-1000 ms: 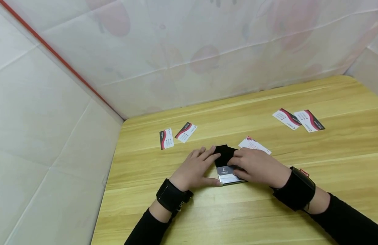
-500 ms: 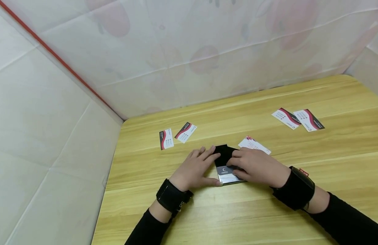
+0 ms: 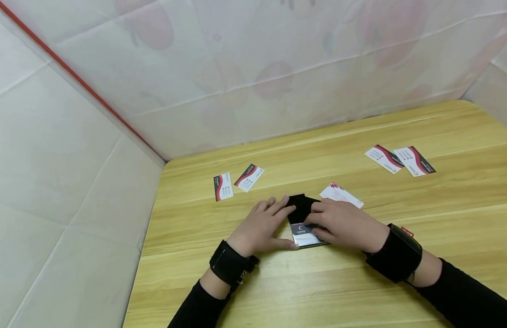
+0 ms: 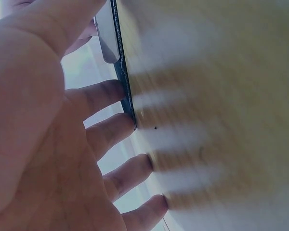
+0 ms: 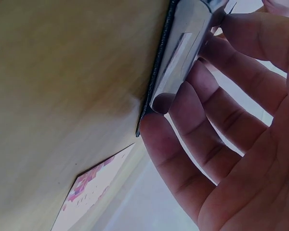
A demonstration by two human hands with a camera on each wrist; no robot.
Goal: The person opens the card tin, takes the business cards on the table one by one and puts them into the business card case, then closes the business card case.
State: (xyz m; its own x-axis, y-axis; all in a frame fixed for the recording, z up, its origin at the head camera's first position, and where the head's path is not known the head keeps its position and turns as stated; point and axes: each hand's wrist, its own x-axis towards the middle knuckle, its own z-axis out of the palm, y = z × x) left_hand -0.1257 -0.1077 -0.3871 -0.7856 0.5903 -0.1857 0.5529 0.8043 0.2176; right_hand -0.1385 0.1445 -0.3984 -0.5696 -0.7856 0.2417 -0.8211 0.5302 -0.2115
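A black card holder [image 3: 298,210] lies unfolded on the table in the head view, its near half a shiny metal case. A grey-and-white business card [image 3: 302,230] lies over that near half. My left hand [image 3: 259,228] steadies the holder's left side, fingers spread along the edge and thumb at the near corner. My right hand [image 3: 345,224] bends over the right side, with fingers and thumb gripping at the card and covering its right part. The right wrist view shows those fingertips along the metal case [image 5: 178,57], beside the black cover.
A white card with pink flowers [image 3: 339,195] lies just beyond my right hand. Two red-and-black business cards [image 3: 224,186] lie at the left, and two overlapping ones [image 3: 413,161] at the far right. A pale patterned cloth wall [image 3: 237,91] rises behind the wooden table [image 3: 298,291].
The grey-and-white card has shifted very slightly toward the near edge under my right fingers, and a thin reddish line shows at its far edge. My left hand stays put.
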